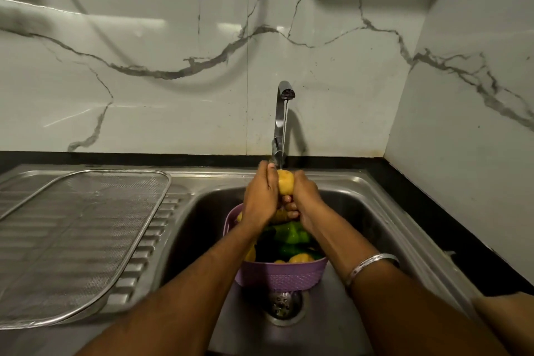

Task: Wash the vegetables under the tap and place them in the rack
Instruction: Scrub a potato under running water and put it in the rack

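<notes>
A yellow potato point(285, 184) is held under the running tap point(284, 95), with water falling onto its top. My left hand point(260, 196) grips it from the left and my right hand point(303, 198) grips it from the right, fingers curled beneath it. Below my hands, a purple basket point(280, 276) stands in the sink point(355, 211) and holds green peppers point(291, 235) and more yellow potatoes point(300, 258). A steel mesh rack point(83, 243) lies on the draining board to the left, with nothing in it.
The sink drain point(283, 306) sits just in front of the basket. A black counter edge point(450, 217) runs along the right and back. Marble wall panels rise behind the tap and on the right. A silver bangle point(372, 263) is on my right wrist.
</notes>
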The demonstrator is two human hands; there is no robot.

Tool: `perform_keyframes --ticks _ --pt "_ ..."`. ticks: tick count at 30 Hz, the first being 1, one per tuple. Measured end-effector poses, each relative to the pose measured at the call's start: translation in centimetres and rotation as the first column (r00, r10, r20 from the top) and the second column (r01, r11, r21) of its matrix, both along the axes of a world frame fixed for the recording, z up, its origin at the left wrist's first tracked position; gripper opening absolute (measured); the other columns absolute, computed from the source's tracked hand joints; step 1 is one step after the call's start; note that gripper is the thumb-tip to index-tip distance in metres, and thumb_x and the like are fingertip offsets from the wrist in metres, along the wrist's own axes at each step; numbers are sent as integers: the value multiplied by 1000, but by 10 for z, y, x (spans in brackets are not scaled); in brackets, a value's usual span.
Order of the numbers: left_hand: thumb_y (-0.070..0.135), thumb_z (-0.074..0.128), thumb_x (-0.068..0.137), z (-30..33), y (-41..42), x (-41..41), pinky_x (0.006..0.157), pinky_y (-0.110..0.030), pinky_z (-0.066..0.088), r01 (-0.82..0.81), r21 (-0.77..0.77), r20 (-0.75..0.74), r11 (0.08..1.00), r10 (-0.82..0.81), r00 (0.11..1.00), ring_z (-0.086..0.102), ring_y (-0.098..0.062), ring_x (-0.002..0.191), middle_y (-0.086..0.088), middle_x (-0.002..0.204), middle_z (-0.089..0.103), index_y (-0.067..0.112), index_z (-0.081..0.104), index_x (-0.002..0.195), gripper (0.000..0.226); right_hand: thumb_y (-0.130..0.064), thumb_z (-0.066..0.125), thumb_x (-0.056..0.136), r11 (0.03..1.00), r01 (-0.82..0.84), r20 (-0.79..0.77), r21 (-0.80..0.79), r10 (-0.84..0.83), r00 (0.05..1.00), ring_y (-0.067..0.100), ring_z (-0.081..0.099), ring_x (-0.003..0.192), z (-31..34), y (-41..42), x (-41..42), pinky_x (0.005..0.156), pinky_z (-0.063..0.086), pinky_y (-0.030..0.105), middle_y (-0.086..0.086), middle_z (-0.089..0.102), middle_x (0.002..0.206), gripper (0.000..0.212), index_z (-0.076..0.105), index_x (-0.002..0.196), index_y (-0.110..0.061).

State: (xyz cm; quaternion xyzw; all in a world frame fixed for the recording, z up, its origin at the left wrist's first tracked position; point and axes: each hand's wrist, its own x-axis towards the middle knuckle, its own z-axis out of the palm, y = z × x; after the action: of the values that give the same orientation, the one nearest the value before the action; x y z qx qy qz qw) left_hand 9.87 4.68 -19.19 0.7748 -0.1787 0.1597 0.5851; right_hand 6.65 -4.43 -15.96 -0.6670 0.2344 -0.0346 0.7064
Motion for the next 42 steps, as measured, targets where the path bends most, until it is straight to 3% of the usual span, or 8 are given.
perform_keyframes --ticks 2,4,10,12,15,20,28,42 --pt "46 31 108 0 -8 1 87 -51 58 28 -129 -285 991 -64 956 66 -26 94 -9 100 63 19 43 115 31 -47 32 107 952 123 90 -280 -102 991 26 64 70 -5 1 1 63 55 34 13 66 83 55 66 112 -4" --pt "58 32 104 4 -16 -3 94 -50 57 58 -212 -512 975 -161 844 66 -26 104 -11 113 64 15 44 127 50 -47 34 108 817 201 205 -540 -104 973 25 62 90 -9 3 -4 77 47 34 9 67 100 47 63 114 -10" --pt "55 30 105 3 -8 -2 82 -41 57 64 -369 -605 927 -292 741 66 -27 108 -15 117 68 17 60 126 53 -22 48 105 675 96 206 -732 85 975 15 59 86 -8 6 -26 68 43 27 -3 60 97 11 59 107 -24" --pt "53 31 105 3 -6 1 85 -40 55 62 -362 -594 930 -281 753 68 -24 104 -14 111 71 16 66 117 52 -7 60 95 610 17 142 -792 159 977 18 60 101 -8 9 -28 84 52 32 -2 61 112 35 60 125 -23" --pt "36 35 107 4 -4 2 75 -31 49 86 -185 -460 979 -163 873 62 -19 88 -12 96 65 13 63 99 37 -1 70 85 625 -107 50 -773 229 972 23 61 117 -14 14 -27 96 56 39 5 62 128 66 45 142 -23" --pt "29 34 108 1 5 -9 70 -23 44 199 -59 -343 978 -207 916 58 -14 92 -4 100 59 9 57 120 32 -3 71 86 668 -310 -104 -677 329 938 28 52 132 -16 9 -24 102 51 36 11 45 152 102 9 162 -29" --pt "28 28 109 4 11 -2 73 -26 46 152 27 -356 988 -133 925 54 -14 86 -11 101 58 11 57 108 33 2 69 83 661 -287 -63 -693 341 938 26 58 121 -12 11 -24 86 56 31 10 56 139 83 34 154 -23" --pt "31 28 108 4 4 -7 86 -36 50 187 -25 -360 982 -183 915 58 -21 97 -11 105 61 10 57 119 37 5 69 80 700 -267 -36 -662 326 945 28 56 126 -9 0 -19 101 53 38 11 56 139 83 38 152 -21"
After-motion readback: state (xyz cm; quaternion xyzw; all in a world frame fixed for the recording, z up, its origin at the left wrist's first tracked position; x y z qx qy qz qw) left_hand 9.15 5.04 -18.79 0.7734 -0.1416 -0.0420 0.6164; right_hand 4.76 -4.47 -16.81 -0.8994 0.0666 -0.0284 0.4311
